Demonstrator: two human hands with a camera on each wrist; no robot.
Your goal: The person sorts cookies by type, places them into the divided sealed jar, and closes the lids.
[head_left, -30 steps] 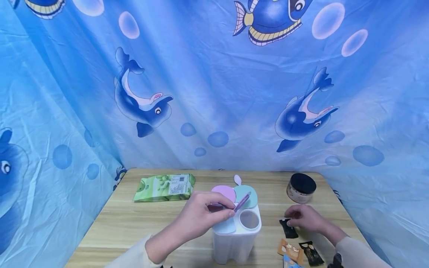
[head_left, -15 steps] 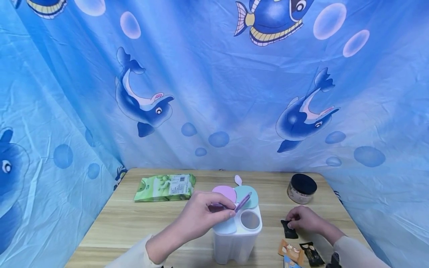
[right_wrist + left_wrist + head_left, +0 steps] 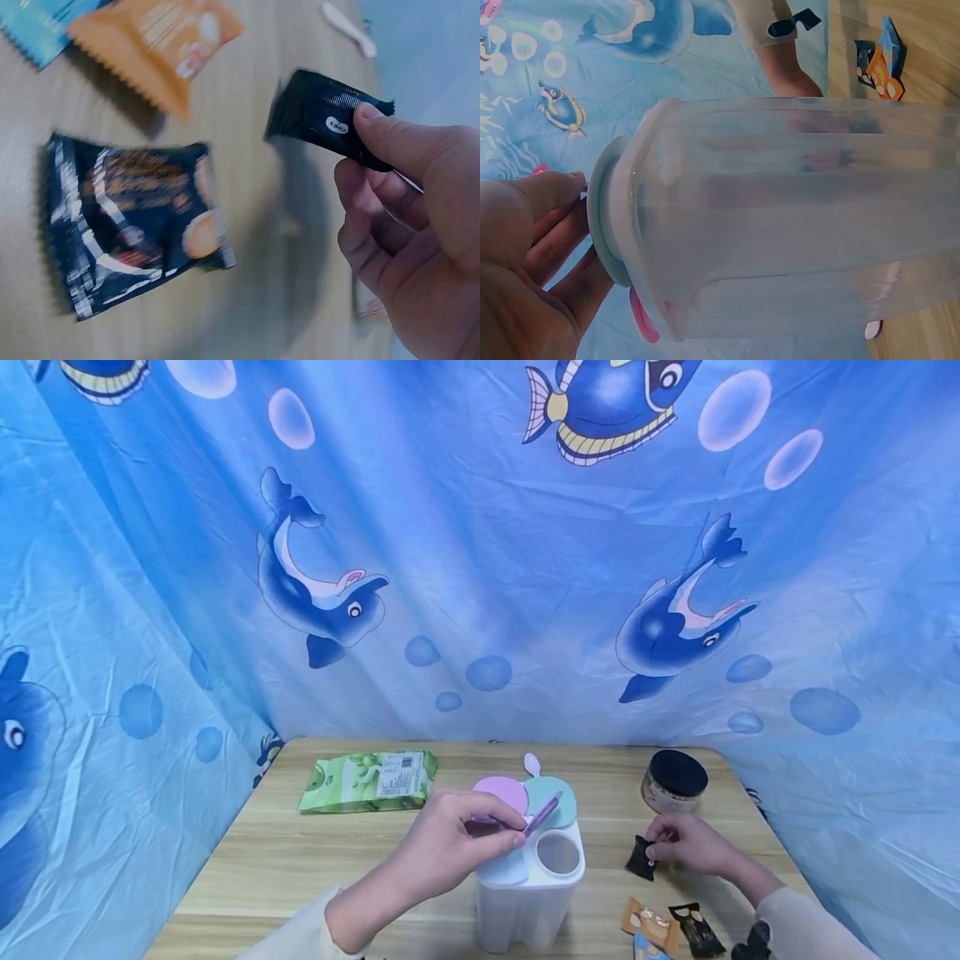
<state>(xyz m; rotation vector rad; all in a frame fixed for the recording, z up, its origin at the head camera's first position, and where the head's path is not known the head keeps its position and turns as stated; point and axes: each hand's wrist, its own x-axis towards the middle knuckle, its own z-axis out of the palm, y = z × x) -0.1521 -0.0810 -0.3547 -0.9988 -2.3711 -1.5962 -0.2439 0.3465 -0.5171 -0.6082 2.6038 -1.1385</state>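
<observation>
The left grip [image 3: 459, 833] pinches a thin purple disc [image 3: 543, 814], the right grip [image 3: 693, 846] a crimp-edged black packet [image 3: 319, 116].

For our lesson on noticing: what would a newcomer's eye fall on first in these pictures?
Probably the bright blue dolphin-print curtain behind the wooden table. Then the pale container mid-table, with the left hand holding a purple lid over it. At right, the right hand pinches a small black packet.

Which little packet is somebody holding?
The black packet pinched in the right hand, nearest the black-lidded jar. The other black packet, the orange packet and the blue packet lie on the table, untouched.
</observation>
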